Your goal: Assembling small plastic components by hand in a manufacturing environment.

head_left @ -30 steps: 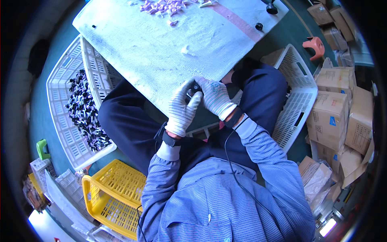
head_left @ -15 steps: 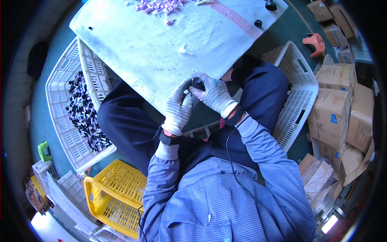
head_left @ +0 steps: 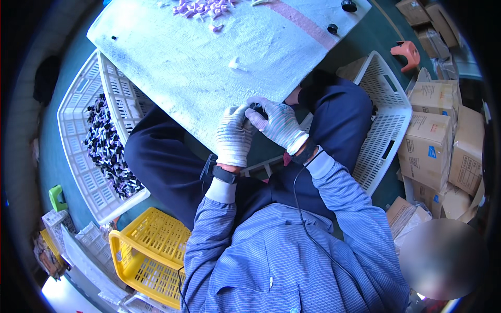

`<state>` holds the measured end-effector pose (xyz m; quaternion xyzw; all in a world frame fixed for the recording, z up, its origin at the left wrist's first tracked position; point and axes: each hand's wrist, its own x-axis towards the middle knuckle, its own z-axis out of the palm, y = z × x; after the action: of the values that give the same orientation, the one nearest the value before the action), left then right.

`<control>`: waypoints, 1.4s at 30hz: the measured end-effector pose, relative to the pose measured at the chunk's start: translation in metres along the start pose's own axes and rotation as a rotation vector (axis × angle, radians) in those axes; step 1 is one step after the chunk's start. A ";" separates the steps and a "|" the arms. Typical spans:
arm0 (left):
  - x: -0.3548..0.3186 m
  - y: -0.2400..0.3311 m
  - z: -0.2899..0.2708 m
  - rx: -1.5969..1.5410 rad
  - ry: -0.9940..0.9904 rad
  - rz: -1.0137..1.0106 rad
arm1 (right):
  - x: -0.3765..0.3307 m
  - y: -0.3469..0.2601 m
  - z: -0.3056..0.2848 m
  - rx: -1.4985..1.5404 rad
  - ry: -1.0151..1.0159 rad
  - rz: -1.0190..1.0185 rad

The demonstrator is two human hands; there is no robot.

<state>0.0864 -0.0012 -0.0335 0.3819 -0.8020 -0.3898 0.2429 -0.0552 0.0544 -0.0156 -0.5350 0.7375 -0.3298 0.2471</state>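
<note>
Both my hands wear pale striped knit gloves and meet at the near edge of the white-topped table (head_left: 172, 78). A small black round part (head_left: 256, 107) shows between the fingers of my right hand (head_left: 282, 124), which curl round it. My left hand (head_left: 233, 134) is closed with its fingertips against the same spot; its back faces up and hides whatever its fingers pinch. Beyond them on the table lies a small white branched piece (head_left: 237, 64). Farther off is a heap of small pink and lilac pieces (head_left: 201, 8).
On the left, a white basket (head_left: 78, 156) holds many black-and-white small parts. A yellow basket (head_left: 117, 250) sits lower left, another white basket (head_left: 389, 117) at right. Cardboard boxes (head_left: 428, 151) and a pink stool (head_left: 406, 55) stand farther right. A blurred round shape (head_left: 443, 259) fills the lower right.
My left hand has turned so its back faces up, and the black part is more covered by fingers. A blurred shape has appeared at the lower right.
</note>
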 end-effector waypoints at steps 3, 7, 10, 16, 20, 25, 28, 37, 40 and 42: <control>0.000 -0.001 0.003 -0.094 0.096 -0.022 | 0.000 -0.013 -0.006 0.058 0.008 -0.001; 0.005 0.003 0.001 -0.189 0.141 -0.007 | 0.002 -0.011 -0.003 -0.072 0.066 -0.078; 0.005 0.006 -0.003 -0.299 0.193 -0.016 | 0.008 -0.028 -0.015 -0.165 0.135 -0.210; 0.011 0.004 -0.003 -0.151 0.176 -0.025 | 0.014 -0.024 -0.002 -0.295 0.192 -0.287; 0.005 -0.016 0.002 -0.113 0.148 0.018 | 0.018 0.003 0.022 -0.241 0.193 -0.335; 0.006 0.000 -0.007 -0.125 0.070 -0.089 | 0.012 0.007 0.017 -0.176 0.150 -0.177; 0.009 -0.006 -0.002 -0.067 0.040 -0.036 | 0.008 0.004 0.013 -0.164 0.155 -0.228; 0.008 -0.007 0.003 -0.081 0.052 -0.005 | 0.000 -0.003 0.012 -0.131 0.207 -0.209; 0.005 -0.007 -0.001 -0.093 0.019 -0.032 | 0.000 -0.007 0.009 -0.132 0.181 -0.210; 0.004 -0.005 -0.005 -0.060 -0.036 -0.027 | 0.000 -0.006 0.010 -0.181 0.175 -0.205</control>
<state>0.0896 -0.0090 -0.0344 0.3782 -0.7890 -0.4235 0.2347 -0.0446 0.0506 -0.0175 -0.5967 0.7245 -0.3309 0.0976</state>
